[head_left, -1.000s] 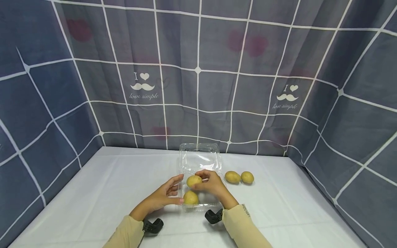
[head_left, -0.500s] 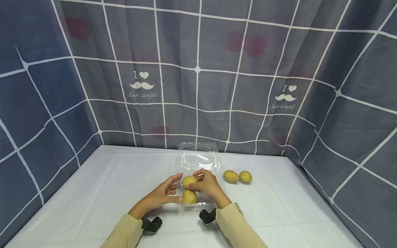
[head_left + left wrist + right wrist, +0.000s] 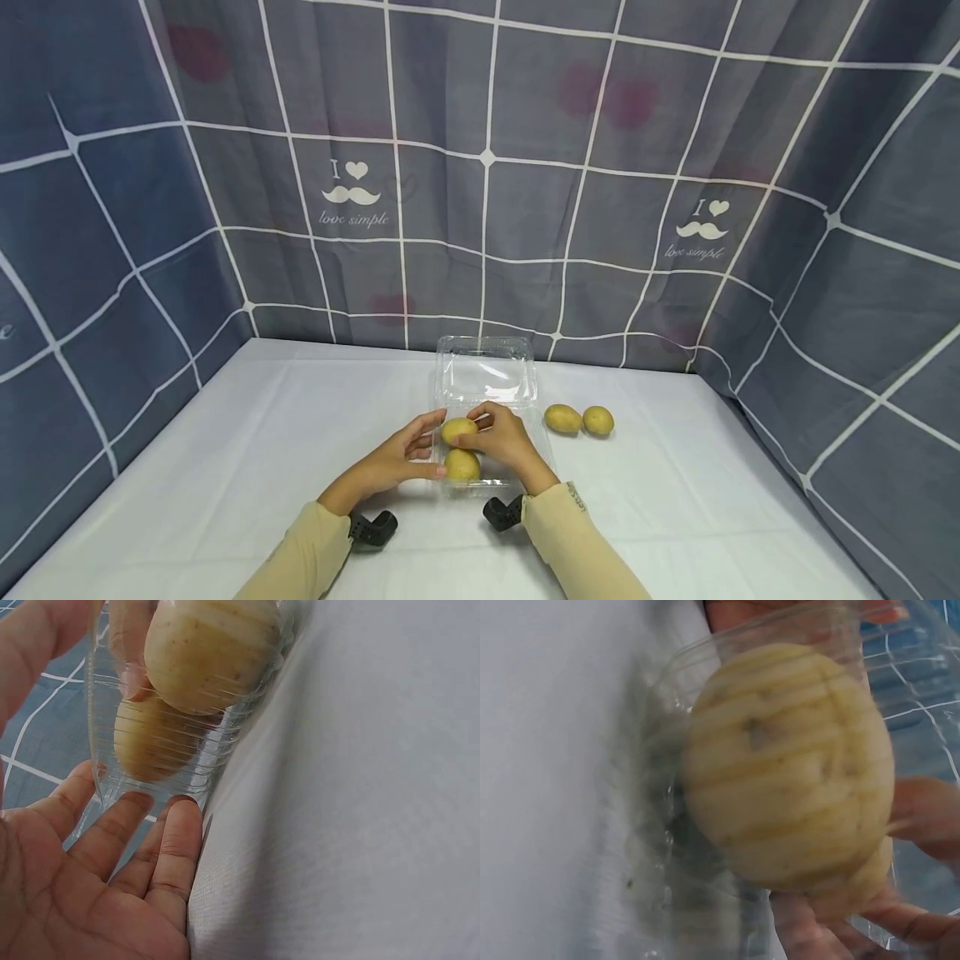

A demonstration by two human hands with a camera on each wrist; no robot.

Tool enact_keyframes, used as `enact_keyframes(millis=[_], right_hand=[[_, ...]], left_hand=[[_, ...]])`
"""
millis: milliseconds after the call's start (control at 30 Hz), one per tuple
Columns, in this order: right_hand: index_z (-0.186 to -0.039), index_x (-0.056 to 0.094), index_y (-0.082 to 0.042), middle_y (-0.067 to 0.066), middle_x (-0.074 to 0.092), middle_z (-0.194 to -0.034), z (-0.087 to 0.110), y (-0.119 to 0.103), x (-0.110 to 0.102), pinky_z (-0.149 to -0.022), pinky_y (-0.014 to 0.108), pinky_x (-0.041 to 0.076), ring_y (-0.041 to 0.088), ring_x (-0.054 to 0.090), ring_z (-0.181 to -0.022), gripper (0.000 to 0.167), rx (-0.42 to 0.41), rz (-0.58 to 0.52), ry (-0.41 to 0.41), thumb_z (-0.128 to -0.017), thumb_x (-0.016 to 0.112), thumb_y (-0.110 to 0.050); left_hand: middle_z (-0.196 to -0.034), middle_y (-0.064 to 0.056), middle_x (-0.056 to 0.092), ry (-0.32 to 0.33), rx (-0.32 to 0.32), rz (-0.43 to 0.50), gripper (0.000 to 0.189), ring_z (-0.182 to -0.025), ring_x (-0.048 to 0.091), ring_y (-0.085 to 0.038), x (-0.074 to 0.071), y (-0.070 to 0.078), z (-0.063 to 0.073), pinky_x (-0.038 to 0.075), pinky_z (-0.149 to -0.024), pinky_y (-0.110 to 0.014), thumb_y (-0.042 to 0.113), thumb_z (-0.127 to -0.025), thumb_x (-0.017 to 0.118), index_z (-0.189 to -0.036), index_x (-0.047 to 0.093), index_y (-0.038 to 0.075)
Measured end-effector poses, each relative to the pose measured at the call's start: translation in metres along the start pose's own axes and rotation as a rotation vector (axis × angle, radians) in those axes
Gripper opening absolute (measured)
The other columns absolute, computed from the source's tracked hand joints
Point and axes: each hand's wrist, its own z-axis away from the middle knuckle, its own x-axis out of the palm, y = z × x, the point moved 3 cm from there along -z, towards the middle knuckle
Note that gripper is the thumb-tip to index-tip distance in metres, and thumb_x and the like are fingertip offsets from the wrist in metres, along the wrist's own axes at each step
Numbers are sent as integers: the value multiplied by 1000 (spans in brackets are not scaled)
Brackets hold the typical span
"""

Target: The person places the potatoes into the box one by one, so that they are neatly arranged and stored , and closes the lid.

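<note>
A clear plastic clamshell box [image 3: 495, 482] lies with its lid [image 3: 486, 371] folded back. Inside it, along the left side, are two yellow potatoes: a near potato [image 3: 462, 466] and a far potato [image 3: 458, 430] just behind it. My right hand [image 3: 507, 437] reaches into the box and pinches the far potato between thumb and fingers. At the box's left outer wall, my left hand [image 3: 396, 460] rests with relaxed, spread fingers. In the left wrist view its fingertips [image 3: 180, 825] touch the ribbed wall. The near potato [image 3: 787, 765] hides most of the far one in the right wrist view.
Two more potatoes, an oval potato [image 3: 562, 419] and a rounder potato [image 3: 598, 422], lie side by side on the white tabletop [image 3: 675, 500], right of the box. A grey checked curtain [image 3: 525, 208] surrounds the table at the back and sides.
My right hand has moved slightly left with the far potato, which now sits by the box's left side behind the near potato. The left hand stays at the wall. The head view has shifted slightly.
</note>
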Motion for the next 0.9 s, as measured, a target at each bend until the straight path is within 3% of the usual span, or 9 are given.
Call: enact_keyframes(millis=[200, 667, 900], right_hand=[[-116, 72, 0, 12, 75, -105, -1, 1, -1, -80, 35, 60, 23, 70, -98, 43, 4, 28, -16, -87, 92, -24], [-114, 71, 3, 14, 75, -104, -1, 1, -4, -82, 39, 62, 25, 71, -95, 41, 47, 82, -5, -89, 91, -23], [-114, 73, 3, 13, 77, -104, 0, -1, -4, -84, 39, 63, 26, 73, -99, 38, 7, 89, -25, -90, 90, -20]], left_hand=[[-175, -31, 21, 6, -10, -9, 100, -154, 34, -54, 0, 2, -2, 38, -123, -61, 22, -96, 85, -169, 22, -3], [-174, -32, 19, -3, -9, 10, 100, -155, 33, -54, 2, 4, -6, 37, -124, -61, 18, -97, 84, -170, 20, -4], [-175, -31, 19, 1, -22, 4, 100, -155, 33, -54, 0, 3, -4, 37, -124, -60, 18, -96, 85, -170, 20, -3]])
